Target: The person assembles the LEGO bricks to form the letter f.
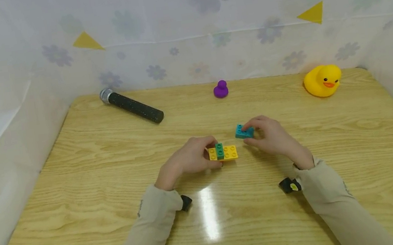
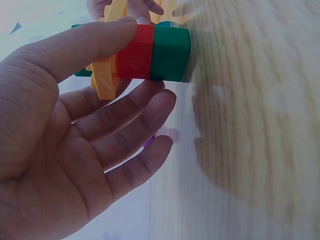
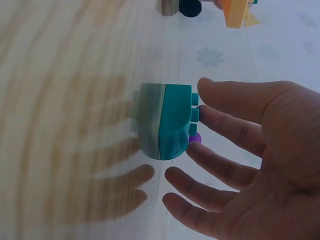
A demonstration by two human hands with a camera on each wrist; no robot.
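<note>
My left hand (image 1: 196,156) pinches a stack of toy building bricks between thumb and fingers. The stack has a yellow brick (image 1: 231,152) with a small green brick (image 1: 220,151) on top. Beneath the yellow one, the left wrist view shows a red brick (image 2: 136,52) and another green brick (image 2: 171,54). A teal brick (image 1: 244,131) with one rounded side sits on the table, studs up. My right hand (image 1: 272,136) is at that brick, its thumb and fingers spread near the studs. In the right wrist view the fingers are loosely extended rather than clamped on the teal brick (image 3: 175,122).
A black microphone (image 1: 136,108) lies at the back left of the wooden table (image 1: 96,186). A small purple duck (image 1: 221,90) stands at the back middle, and a larger yellow duck (image 1: 320,82) at the back right. A flowered white curtain (image 1: 168,26) hangs behind the table.
</note>
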